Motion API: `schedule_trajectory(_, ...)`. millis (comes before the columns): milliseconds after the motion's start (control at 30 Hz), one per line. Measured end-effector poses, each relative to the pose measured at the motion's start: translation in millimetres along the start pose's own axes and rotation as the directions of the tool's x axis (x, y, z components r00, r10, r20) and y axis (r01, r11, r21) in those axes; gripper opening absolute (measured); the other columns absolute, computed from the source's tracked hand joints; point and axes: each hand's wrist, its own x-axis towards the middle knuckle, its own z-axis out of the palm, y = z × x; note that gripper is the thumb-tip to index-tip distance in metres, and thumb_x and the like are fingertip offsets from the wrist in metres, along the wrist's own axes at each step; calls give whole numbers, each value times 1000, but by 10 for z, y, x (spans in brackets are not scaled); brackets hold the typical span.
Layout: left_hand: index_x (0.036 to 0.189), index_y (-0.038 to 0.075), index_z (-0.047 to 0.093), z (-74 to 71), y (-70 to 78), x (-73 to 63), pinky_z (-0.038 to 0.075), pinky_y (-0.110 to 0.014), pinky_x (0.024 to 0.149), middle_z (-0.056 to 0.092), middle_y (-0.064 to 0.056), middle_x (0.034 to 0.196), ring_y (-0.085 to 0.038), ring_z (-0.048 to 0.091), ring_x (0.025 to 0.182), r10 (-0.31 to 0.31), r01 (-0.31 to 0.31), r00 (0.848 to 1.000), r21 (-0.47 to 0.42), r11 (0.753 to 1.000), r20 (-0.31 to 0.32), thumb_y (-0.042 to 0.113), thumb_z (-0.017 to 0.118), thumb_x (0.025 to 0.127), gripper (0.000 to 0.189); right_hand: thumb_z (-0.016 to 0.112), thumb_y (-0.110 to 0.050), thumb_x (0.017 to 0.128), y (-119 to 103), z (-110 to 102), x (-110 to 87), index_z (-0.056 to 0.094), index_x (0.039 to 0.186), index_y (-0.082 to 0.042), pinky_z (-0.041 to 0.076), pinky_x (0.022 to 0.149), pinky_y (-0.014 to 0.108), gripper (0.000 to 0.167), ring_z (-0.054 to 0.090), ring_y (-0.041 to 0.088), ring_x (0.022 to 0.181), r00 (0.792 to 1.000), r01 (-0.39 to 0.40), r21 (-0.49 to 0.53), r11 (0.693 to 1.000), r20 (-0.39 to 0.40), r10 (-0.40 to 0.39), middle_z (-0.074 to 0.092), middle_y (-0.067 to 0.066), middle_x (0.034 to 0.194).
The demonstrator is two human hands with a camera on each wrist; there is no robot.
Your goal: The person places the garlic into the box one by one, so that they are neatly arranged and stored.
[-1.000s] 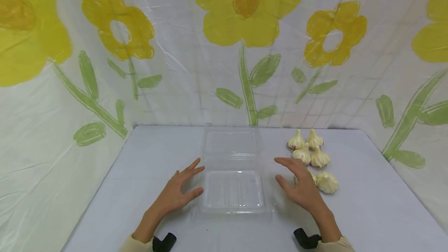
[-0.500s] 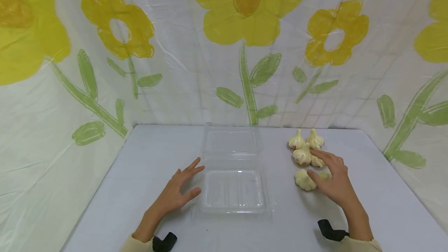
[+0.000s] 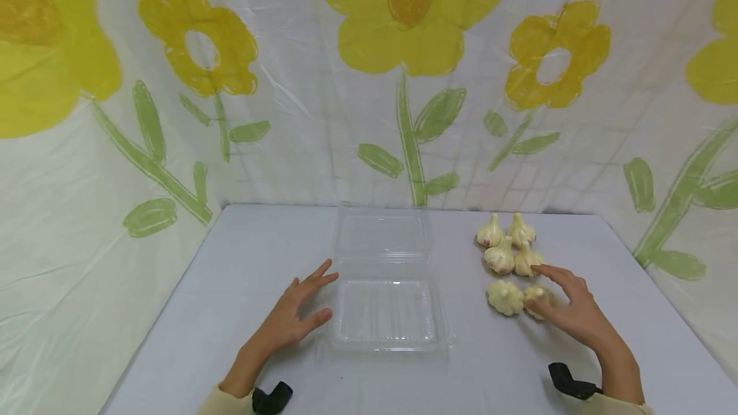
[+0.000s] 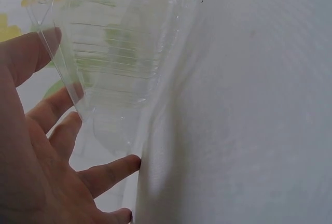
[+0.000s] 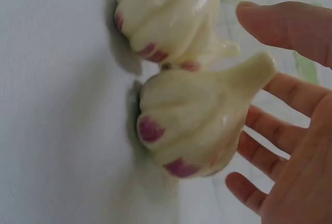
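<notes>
A clear plastic clamshell container stands at mid-table, its lid folded back towards the wall. My left hand is beside its left edge, fingers spread; in the left wrist view, thumb and fingers overlap the container's rim. To the right, my right hand reaches round the front right garlic bulb with thumb and fingers apart. Its fingertips are close to the bulb, which sits on the table with purple patches near its base. A second bulb is just left of it.
Behind those two, several more garlic bulbs are grouped on the right side of the white table. A flower-printed sheet hangs along the back and sides. Black wrist mounts project beneath both wrists.
My right hand has moved right, from beside the container, past the garlic, to the front right bulb. My left hand has stayed in place.
</notes>
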Motion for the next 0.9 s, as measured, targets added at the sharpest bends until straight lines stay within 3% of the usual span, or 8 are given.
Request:
schedule_trajectory(133, 149, 16, 53, 4, 13, 2, 14, -83, 111, 34, -1, 167, -38, 40, 149, -18, 18, 1000, 5, 1000, 7, 24, 69, 93, 59, 74, -37, 94, 82, -21, -19, 48, 149, -7, 34, 98, 68, 67, 27, 52, 139, 999, -23, 14, 1000, 43, 22, 40, 28, 153)
schedule_trajectory(233, 149, 17, 53, 2, 22, 4, 14, -83, 111, 34, -1, 167, -38, 41, 149, -22, 22, 1000, 8, 1000, 6, 24, 69, 93, 59, 74, -34, 94, 139, -26, -22, 54, 144, -6, 38, 96, 62, 61, 35, 43, 135, 999, 0, -5, 1000, 49, 0, 47, 26, 149)
schedule_trajectory(367, 149, 17, 53, -7, 30, 3, 15, -83, 111, 34, 0, 167, -38, 41, 148, -22, 22, 1000, 10, 1000, 5, 25, 69, 93, 59, 75, -29, 93, 196, -15, -10, 61, 138, -8, 47, 89, 54, 51, 42, 1, 124, 998, 50, -28, 998, 49, -48, 56, 21, 143)
schedule_trajectory(433, 149, 18, 53, -7, 28, 0, 15, -84, 111, 34, 0, 167, -38, 41, 148, -21, 21, 1000, 10, 1000, 3, 24, 69, 93, 59, 76, -28, 92, 218, -8, -2, 63, 136, -9, 49, 87, 49, 50, 35, -16, 116, 997, 63, -23, 998, 51, -62, 58, 20, 141)
schedule_trajectory(500, 149, 18, 53, -6, 23, -1, 15, -84, 111, 34, 0, 167, -38, 41, 148, -17, 17, 1000, 9, 1000, 3, 24, 69, 93, 59, 77, -28, 92, 235, 0, 4, 63, 136, -10, 50, 86, 42, 50, 28, -25, 113, 997, 62, -12, 998, 52, -61, 58, 19, 142)
schedule_trajectory(667, 149, 17, 53, -1, 6, -4, 15, -84, 111, 34, -1, 167, -37, 41, 149, -12, 12, 1000, 8, 1000, 3, 24, 69, 93, 59, 76, -32, 93, 266, 18, 5, 62, 140, -10, 50, 79, 24, 53, 27, -28, 110, 998, 39, -17, 999, 51, -38, 57, 18, 143)
schedule_trajectory(900, 149, 19, 53, -5, 11, -1, 15, -84, 111, 36, -3, 166, -37, 41, 149, -14, 14, 1000, 8, 1000, 3, 25, 69, 93, 58, 76, -37, 92, 289, 22, -12, 60, 142, -13, 48, 75, 21, 58, 44, -14, 99, 999, -3, -52, 999, 43, 5, 58, 16, 142)
